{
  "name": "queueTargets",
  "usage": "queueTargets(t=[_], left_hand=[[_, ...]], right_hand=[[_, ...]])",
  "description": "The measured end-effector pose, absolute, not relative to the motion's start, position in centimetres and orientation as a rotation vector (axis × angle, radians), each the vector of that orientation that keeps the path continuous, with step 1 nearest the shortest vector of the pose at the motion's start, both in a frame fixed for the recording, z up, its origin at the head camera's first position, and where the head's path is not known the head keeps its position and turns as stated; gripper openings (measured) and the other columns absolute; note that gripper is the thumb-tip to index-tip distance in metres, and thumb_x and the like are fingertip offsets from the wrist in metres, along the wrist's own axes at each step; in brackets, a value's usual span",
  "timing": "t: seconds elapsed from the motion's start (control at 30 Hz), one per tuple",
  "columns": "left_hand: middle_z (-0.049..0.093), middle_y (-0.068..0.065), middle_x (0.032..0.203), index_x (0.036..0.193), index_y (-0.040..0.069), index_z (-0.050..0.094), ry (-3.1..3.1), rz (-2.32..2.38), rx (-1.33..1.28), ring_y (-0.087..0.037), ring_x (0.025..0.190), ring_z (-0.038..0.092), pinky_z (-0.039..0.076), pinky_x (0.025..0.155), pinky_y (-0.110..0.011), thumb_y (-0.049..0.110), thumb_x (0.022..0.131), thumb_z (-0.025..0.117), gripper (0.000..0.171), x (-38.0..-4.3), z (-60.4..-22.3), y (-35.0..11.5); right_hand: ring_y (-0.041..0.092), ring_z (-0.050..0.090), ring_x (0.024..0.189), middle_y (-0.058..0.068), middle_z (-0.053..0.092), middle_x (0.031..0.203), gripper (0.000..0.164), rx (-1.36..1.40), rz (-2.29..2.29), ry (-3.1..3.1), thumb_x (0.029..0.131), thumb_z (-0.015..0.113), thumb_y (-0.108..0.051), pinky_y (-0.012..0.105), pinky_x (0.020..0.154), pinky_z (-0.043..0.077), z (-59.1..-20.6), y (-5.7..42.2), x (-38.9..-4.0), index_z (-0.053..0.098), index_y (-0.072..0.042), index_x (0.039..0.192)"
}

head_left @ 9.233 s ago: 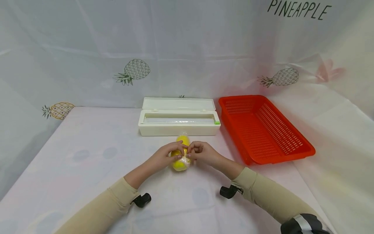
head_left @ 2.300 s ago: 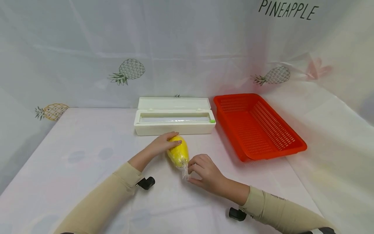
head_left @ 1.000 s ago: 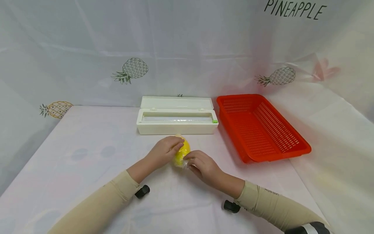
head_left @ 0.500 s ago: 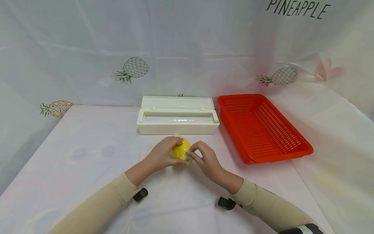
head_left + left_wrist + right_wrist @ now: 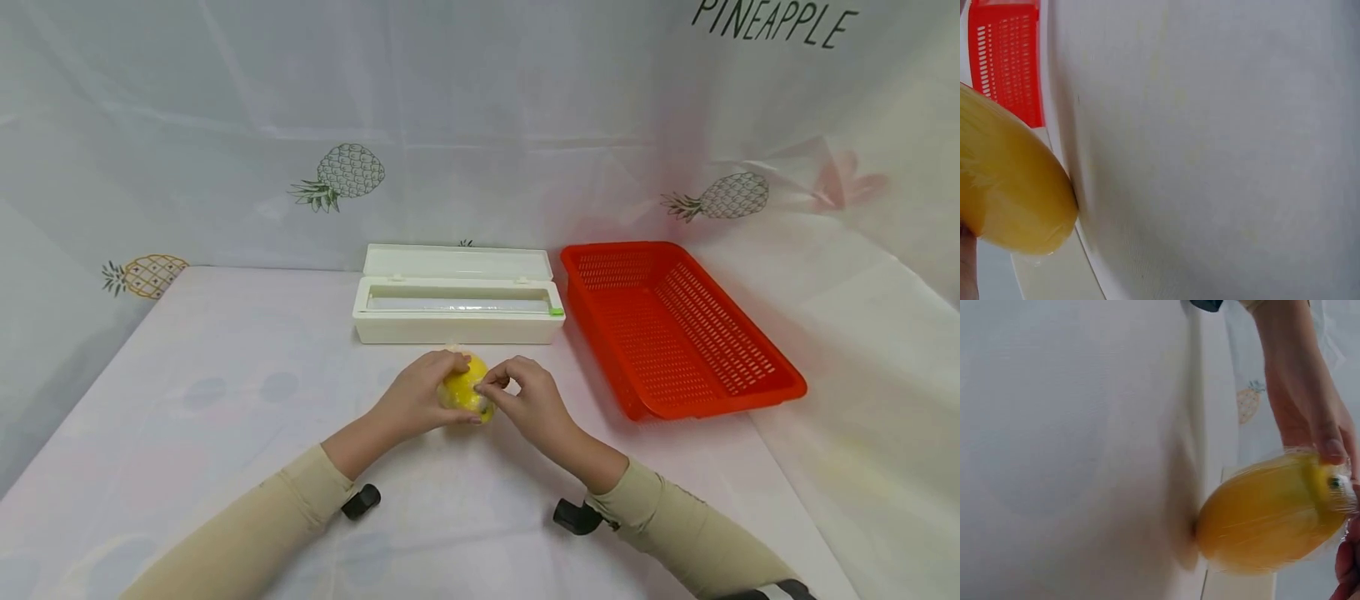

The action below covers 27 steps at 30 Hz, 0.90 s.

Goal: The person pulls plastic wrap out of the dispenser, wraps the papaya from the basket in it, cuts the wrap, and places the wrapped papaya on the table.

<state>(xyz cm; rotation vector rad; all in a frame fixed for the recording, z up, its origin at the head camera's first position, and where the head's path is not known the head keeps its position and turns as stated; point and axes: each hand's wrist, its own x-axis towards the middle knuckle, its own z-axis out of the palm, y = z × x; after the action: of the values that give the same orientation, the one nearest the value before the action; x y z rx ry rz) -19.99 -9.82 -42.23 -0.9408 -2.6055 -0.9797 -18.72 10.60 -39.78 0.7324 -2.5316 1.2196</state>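
Note:
A yellow oval fruit [image 5: 467, 385] wrapped in clear cling film stands on end on the table, below the middle of the head view. My left hand [image 5: 412, 396] grips its upper left side, thumb near the front. At its right side, my right hand [image 5: 534, 408] pinches the film with thumb and forefinger. The right wrist view shows the whole yellow fruit [image 5: 1260, 519], its lower tip on the table, with gathered cling film [image 5: 1346, 495] round a dark green spot at the top. The left wrist view shows only its smooth film-covered side.
Behind the fruit stands a white cling film dispenser [image 5: 457, 330], lid raised, with a roll inside and a green slider at its right end. A red perforated basket [image 5: 675, 333] sits at the right. Pineapple-printed cloth [image 5: 480, 192] hangs at the back.
Earlier the fruit lay with a film tail drawn towards the front by my right hand. It now stands more upright in my left hand, and my right fingers have moved up to its top.

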Motion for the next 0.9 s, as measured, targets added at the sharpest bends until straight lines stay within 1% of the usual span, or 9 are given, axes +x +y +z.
queueTargets(t=[0.13,0.27,0.33,0.4,0.5,0.63,0.7,0.8,0.9], left_hand=[[0.062,-0.005,0.115,0.111,0.008,0.059,-2.621,-1.000,-0.899,-0.021,0.108,0.056,0.048,0.094,-0.037,0.042,0.066,0.089,0.064,-19.4,-42.0,-9.6],[0.062,-0.005,0.113,0.106,0.008,0.059,-2.612,-1.007,-0.868,-0.021,0.107,0.057,0.050,0.092,-0.035,0.041,0.062,0.092,0.064,-18.8,-41.9,-9.2],[0.063,-0.006,0.112,0.105,0.007,0.059,-2.600,-1.007,-0.858,-0.022,0.106,0.057,0.050,0.092,-0.035,0.038,0.060,0.093,0.064,-18.6,-42.0,-9.0],[0.063,-0.007,0.111,0.102,0.006,0.058,-2.598,-1.017,-0.843,-0.024,0.106,0.057,0.050,0.092,-0.036,0.034,0.059,0.095,0.063,-18.4,-42.1,-8.8],[0.061,-0.009,0.114,0.102,0.006,0.057,-2.623,-1.048,-0.816,-0.026,0.108,0.055,0.049,0.093,-0.037,0.029,0.059,0.095,0.062,-18.1,-42.1,-8.5],[0.058,-0.010,0.121,0.108,0.004,0.056,-2.654,-1.102,-0.805,-0.027,0.112,0.054,0.048,0.096,-0.039,0.026,0.060,0.095,0.066,-17.7,-42.0,-8.6],[0.058,-0.010,0.123,0.111,0.003,0.057,-2.645,-1.184,-0.800,-0.027,0.114,0.054,0.047,0.098,-0.039,0.022,0.060,0.095,0.066,-17.6,-41.8,-8.9],[0.056,-0.010,0.126,0.113,0.003,0.058,-2.630,-1.398,-0.688,-0.027,0.120,0.052,0.047,0.099,-0.039,0.016,0.067,0.091,0.058,-18.0,-41.5,-9.8],[0.052,-0.011,0.134,0.122,0.005,0.056,-2.619,-1.634,-0.420,-0.030,0.128,0.046,0.044,0.102,-0.043,0.020,0.084,0.079,0.047,-19.2,-41.5,-11.2]], right_hand=[[0.015,0.052,0.067,-0.007,0.058,0.068,0.013,0.695,1.260,-2.590,0.077,0.084,-0.012,0.023,0.054,0.043,-39.6,10.6,-18.9,0.072,-0.010,0.075],[0.014,0.048,0.062,-0.004,0.055,0.062,0.020,0.585,1.424,-2.696,0.076,0.085,-0.016,0.021,0.048,0.037,-40.0,10.7,-19.2,0.068,-0.011,0.069],[0.015,0.047,0.063,-0.001,0.054,0.063,0.023,0.480,1.543,-2.751,0.076,0.085,-0.019,0.022,0.049,0.035,-40.4,10.8,-19.3,0.065,-0.009,0.071],[0.016,0.047,0.067,0.001,0.053,0.069,0.028,0.366,1.633,-2.813,0.077,0.084,-0.024,0.022,0.052,0.036,-41.0,10.8,-19.5,0.061,-0.007,0.079],[0.018,0.048,0.076,0.006,0.052,0.083,0.040,0.233,1.725,-2.891,0.081,0.080,-0.029,0.024,0.059,0.040,-41.8,10.8,-19.8,0.054,-0.004,0.101],[0.022,0.051,0.085,0.012,0.050,0.104,0.059,0.195,1.762,-2.969,0.084,0.073,-0.031,0.028,0.068,0.048,-42.4,10.7,-20.1,0.046,-0.004,0.129],[0.023,0.053,0.091,0.014,0.050,0.116,0.064,0.182,1.809,-2.987,0.085,0.071,-0.031,0.031,0.074,0.052,-42.4,10.7,-20.1,0.044,-0.007,0.137],[0.025,0.056,0.100,0.015,0.048,0.131,0.065,0.174,1.891,-3.008,0.086,0.068,-0.030,0.035,0.081,0.054,-42.3,10.7,-20.3,0.043,-0.013,0.143],[0.026,0.056,0.106,0.015,0.046,0.136,0.063,0.166,1.950,-3.024,0.087,0.066,-0.031,0.038,0.086,0.054,-42.3,10.8,-20.4,0.044,-0.018,0.144]])
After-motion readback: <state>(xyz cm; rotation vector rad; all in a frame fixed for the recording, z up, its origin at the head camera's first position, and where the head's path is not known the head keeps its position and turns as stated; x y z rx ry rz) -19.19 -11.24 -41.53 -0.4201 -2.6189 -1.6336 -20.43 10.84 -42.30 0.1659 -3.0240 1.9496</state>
